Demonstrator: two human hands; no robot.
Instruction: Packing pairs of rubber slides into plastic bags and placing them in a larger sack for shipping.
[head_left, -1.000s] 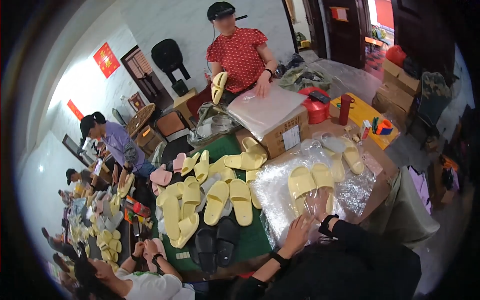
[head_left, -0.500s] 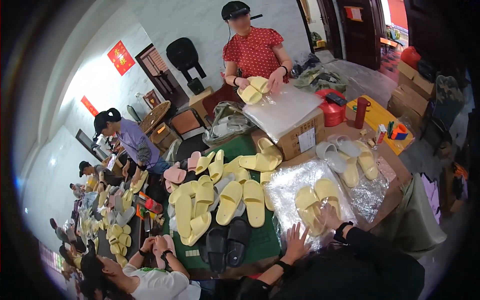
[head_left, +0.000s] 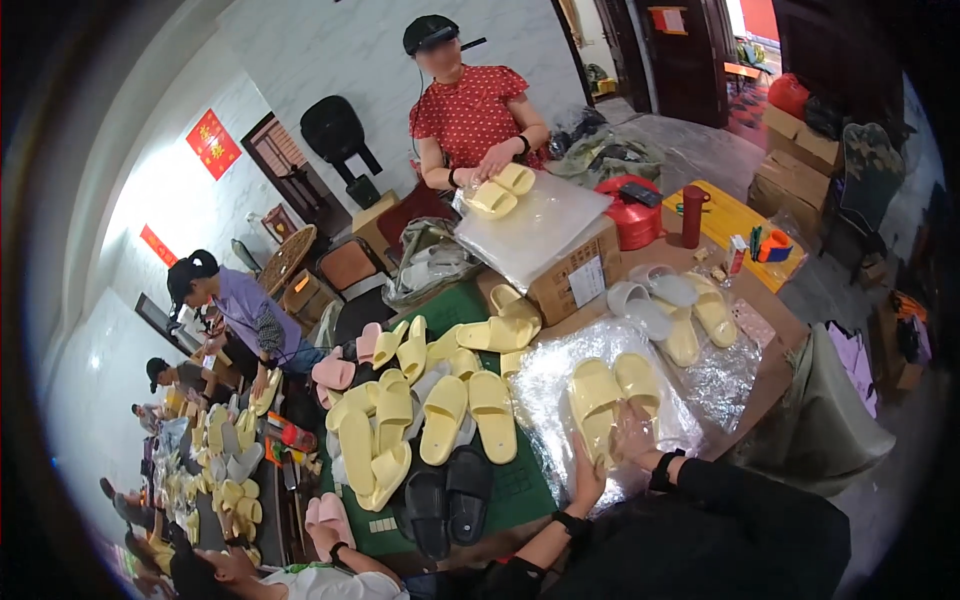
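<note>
In front of me a pair of yellow slippers (head_left: 596, 394) lies side by side on a stack of clear plastic bags (head_left: 541, 393), toes pointing away. My left hand (head_left: 587, 474) is closed against the outer heel edge of the left slipper. Over the inner side of the right slipper (head_left: 640, 376) sits my right hand (head_left: 632, 434), its fingers gripping there and partly hidden. Just beyond, grey slippers (head_left: 640, 310) and another yellow pair (head_left: 713, 312) rest on plastic film.
Left of the bags, yellow slippers (head_left: 444, 420) and black slippers (head_left: 468, 494) cover a green mat (head_left: 535, 478). A carton (head_left: 575, 282) under plastic sheets stands ahead. Across from me a person (head_left: 467, 120) handles yellow slippers; other people work along the left.
My left hand has moved right from the plastic to the left slipper, its spread fingers closing in. My right hand stays at the pair. The view has turned slightly; the person opposite shifts their hands.
</note>
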